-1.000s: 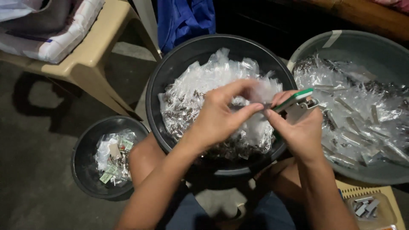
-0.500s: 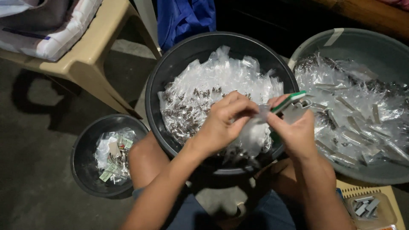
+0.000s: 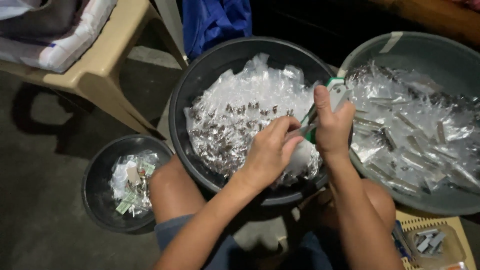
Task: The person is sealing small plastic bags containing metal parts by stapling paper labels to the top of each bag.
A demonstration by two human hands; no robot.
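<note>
My right hand (image 3: 331, 125) grips a green and white stapler (image 3: 334, 91) over the near rim of the black middle basin (image 3: 200, 85). My left hand (image 3: 272, 147) pinches a small clear plastic packet (image 3: 299, 131) and holds it at the stapler's mouth. Beneath both hands the basin is heaped with clear packets (image 3: 235, 120) holding small dark bits. The packet's lower part is hidden behind my fingers.
A grey basin (image 3: 425, 50) of clear packets sits at the right. A small black basin (image 3: 100, 170) with scraps lies at the lower left by my knee. A beige plastic chair (image 3: 100, 75) stands upper left. A clear box of staples (image 3: 432, 242) rests lower right.
Both hands dropped lower and closer to me over the basin's near rim. The stapler turned more upright, and the packet stayed between the two hands.
</note>
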